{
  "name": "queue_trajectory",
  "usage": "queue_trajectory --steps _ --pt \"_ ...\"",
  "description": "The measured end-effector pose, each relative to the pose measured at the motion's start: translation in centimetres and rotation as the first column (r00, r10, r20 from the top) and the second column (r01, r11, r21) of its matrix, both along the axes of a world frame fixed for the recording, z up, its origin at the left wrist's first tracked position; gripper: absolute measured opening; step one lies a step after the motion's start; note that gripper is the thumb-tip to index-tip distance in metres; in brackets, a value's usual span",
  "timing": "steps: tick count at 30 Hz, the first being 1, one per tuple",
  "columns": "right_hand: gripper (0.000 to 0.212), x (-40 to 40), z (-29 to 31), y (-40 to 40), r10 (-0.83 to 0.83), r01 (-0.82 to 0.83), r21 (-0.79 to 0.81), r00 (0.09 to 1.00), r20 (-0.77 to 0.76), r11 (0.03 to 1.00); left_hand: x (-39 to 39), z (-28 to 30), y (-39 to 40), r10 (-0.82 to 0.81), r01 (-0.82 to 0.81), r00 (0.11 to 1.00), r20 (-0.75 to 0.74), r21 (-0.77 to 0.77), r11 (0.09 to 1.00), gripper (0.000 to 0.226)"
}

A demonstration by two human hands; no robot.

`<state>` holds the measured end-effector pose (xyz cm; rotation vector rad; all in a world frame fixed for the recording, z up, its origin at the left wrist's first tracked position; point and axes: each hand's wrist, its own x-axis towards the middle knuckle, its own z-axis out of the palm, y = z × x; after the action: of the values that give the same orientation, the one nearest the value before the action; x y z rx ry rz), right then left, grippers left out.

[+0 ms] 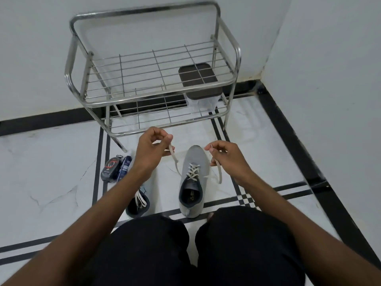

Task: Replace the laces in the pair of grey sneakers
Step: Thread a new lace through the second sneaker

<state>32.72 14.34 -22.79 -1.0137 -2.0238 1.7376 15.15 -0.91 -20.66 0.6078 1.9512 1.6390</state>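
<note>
- Floor (51,178): white marble-look tiles with black border bands and thin double stripes; it carries everything below.
- Walls (329,58): plain white, meeting in a corner at upper right.
- Person: seated on the floor, knees in black trousers (237,244) at the bottom edge, both bare forearms reaching forward.
- Metal rack (152,65): a two-tier chrome wire stand against the wall, beyond the hands.
- Dark-lidded container (199,76): square, with a pale translucent body, standing on the lower tier at the rack's right end and seen through the upper grid.
- Grey sneaker (192,182): upright on its sole between the knees and the rack, toe pointing away; a pale lace (192,172) is crossed through its eyelets, and both free ends are lifted clear.
- Second sneaker (139,203): just to the left, largely hidden under the left forearm; only its dark opening and a loose light lace show.
- Left hand (151,148): fingers curled, thumb and fingertips pinching the left lace end above and left of the toe.
- Right hand (223,155): fingers curled, pinching the right lace end, which hangs in a loop beside the shoe.
- Polish bottles (115,168): two small dark containers lying together, left of the left wrist.
</note>
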Motion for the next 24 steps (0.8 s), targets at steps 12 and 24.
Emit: queue_trajectory --steps 12,24 --pt "0.022 -6.5 -6.9 -0.8 0.094 -0.166 -0.475 0.981 -0.171 0.864 -0.8 -3.9 8.6 -0.094 0.051 0.964 0.250 0.171 0.984 0.009" --pt "0.006 -6.0 -8.7 0.6 0.104 -0.204 -0.376 0.958 -0.268 0.904 -2.3 -10.3 7.7 -0.043 0.117 0.869 0.493 -0.120 0.986 0.038"
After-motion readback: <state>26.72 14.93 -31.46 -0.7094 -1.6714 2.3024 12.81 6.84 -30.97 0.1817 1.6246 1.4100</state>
